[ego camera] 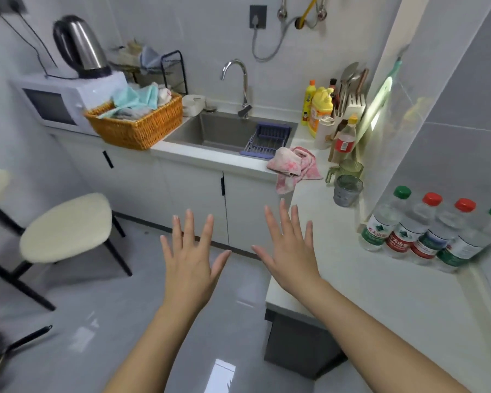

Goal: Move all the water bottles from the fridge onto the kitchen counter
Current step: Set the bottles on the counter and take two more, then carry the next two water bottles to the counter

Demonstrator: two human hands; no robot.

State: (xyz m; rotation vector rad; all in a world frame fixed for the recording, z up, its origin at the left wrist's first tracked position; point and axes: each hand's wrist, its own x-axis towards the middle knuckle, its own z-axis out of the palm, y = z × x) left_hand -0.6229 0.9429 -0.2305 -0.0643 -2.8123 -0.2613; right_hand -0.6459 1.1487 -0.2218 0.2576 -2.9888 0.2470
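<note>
Several water bottles stand in a row against the wall on the white kitchen counter point(366, 285) at the right: a green-capped one point(380, 222), two red-capped ones point(408, 231) point(437, 236), and another green-capped one point(471, 242) at the frame's edge. My left hand point(190, 256) and my right hand point(289, 248) are held out side by side, palms down, fingers spread, holding nothing. The left hand is over the floor, the right over the counter's corner, well left of the bottles. No fridge is in view.
A sink point(224, 131) with a blue rack point(267, 140), a pink cloth point(295, 165), two cups point(347, 188), condiment bottles point(321, 114), a wicker basket point(136, 123), a microwave point(57, 100) and a kettle point(80, 46) line the counter. A cushioned chair point(65, 228) stands at left.
</note>
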